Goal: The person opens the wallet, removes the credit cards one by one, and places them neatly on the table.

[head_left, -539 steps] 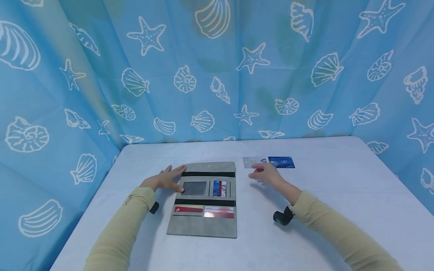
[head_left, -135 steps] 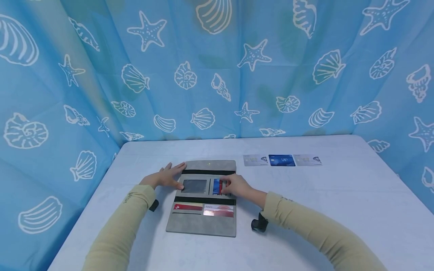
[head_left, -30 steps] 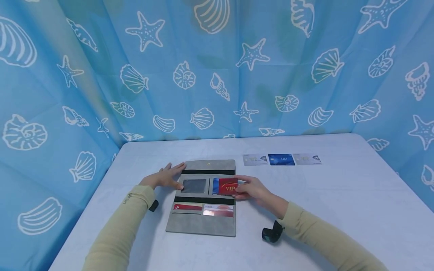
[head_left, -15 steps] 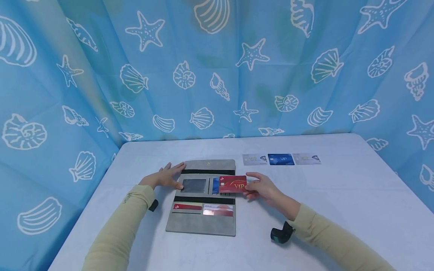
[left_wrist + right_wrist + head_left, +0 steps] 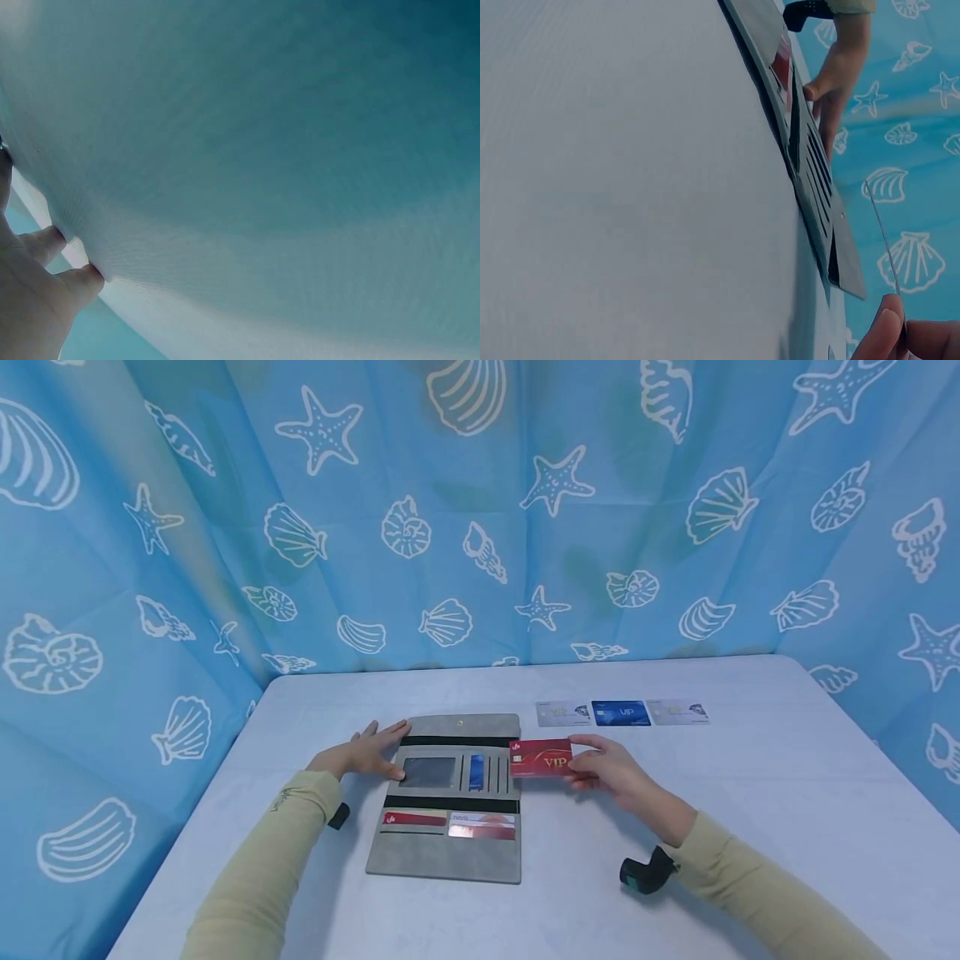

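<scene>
A grey wallet (image 5: 444, 858) lies unfolded on the table, with a clear window and card slots. My left hand (image 5: 367, 754) rests on its left edge, fingers spread and thumb by the window. Between thumb and fingers my right hand (image 5: 611, 768) pinches a red VIP card (image 5: 540, 758), raised at the wallet's right edge. The right wrist view shows this card edge-on, above the table and apart from the slots. One blue card (image 5: 476, 772) sits in the upper slots. A red card (image 5: 415, 819) and a pinkish-white card (image 5: 482, 826) fill the lower pockets.
Behind the right hand, a silver card (image 5: 562, 714), a blue VIP card (image 5: 621, 713) and another silver card (image 5: 678, 712) lie in a row on the white table (image 5: 787, 777). A blue seashell curtain (image 5: 480, 527) hangs along the back and sides.
Over the last second the red VIP card has slid out of the upper slots, moving right and up with my right hand. Earlier, the second silver card joined the row. My left hand stays put.
</scene>
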Demonstrator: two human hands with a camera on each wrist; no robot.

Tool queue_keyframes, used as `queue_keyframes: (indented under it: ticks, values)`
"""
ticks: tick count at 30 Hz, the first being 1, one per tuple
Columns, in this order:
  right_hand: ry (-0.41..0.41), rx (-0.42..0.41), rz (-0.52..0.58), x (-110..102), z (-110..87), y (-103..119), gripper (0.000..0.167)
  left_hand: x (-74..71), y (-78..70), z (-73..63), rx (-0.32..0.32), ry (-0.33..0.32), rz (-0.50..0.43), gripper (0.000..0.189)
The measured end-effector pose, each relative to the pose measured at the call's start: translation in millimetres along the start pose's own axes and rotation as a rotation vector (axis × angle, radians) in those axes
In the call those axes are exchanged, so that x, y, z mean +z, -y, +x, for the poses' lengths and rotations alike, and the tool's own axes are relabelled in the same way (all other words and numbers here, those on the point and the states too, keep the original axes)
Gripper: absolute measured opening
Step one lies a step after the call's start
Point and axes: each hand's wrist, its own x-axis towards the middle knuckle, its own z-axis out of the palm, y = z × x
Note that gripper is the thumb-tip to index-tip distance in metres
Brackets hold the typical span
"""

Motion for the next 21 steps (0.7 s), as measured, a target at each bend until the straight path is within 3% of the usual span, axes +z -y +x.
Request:
queue_keyframes:
  ticks: [21]
  values:
    - [-0.080,0.032,0.024,-58.6,-5.5,8.2,0.060,0.3,0.7,-0.3,-0.011,0.007,-0.012,0.094]
